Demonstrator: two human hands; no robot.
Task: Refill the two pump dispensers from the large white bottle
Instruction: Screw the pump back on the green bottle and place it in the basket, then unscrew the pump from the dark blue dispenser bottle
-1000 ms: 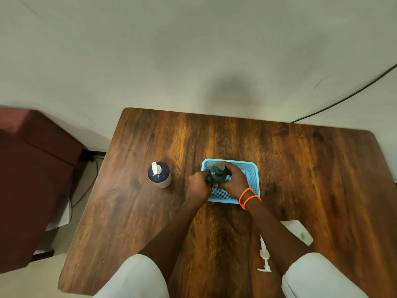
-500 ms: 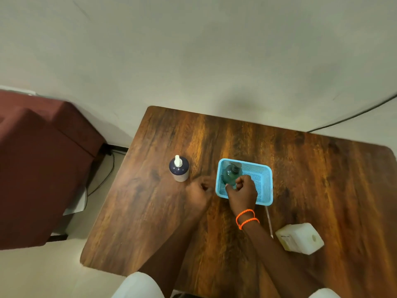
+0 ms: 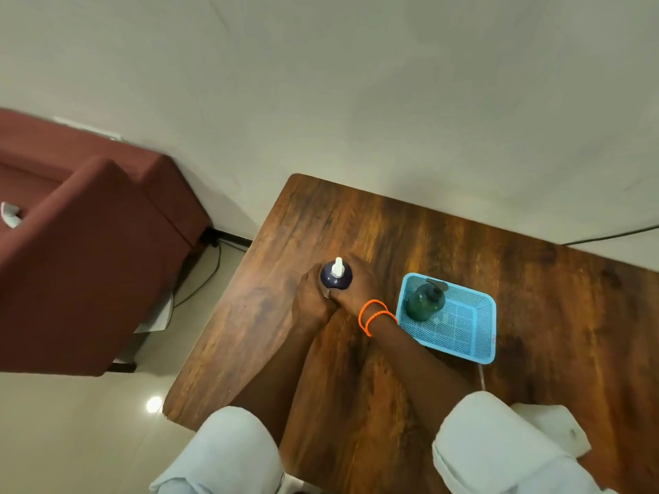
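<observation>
A dark navy pump dispenser (image 3: 336,276) with a white pump head stands on the wooden table (image 3: 535,297). My left hand (image 3: 310,301) wraps its left side and my right hand (image 3: 358,285), with orange bands at the wrist, wraps its right side. A green pump dispenser (image 3: 426,300) stands upright in the left end of a blue mesh basket (image 3: 463,333). The large white bottle (image 3: 556,427) lies at the near right, partly hidden behind my right sleeve.
A thin white tube (image 3: 482,376) lies on the table just in front of the basket. A maroon sofa (image 3: 89,244) stands left of the table, with cables on the floor between them. The table's left edge runs close to the navy dispenser.
Both hands have let go of the green dispenser, which stays in the basket, and moved left onto the navy dispenser. The camera has swung left.
</observation>
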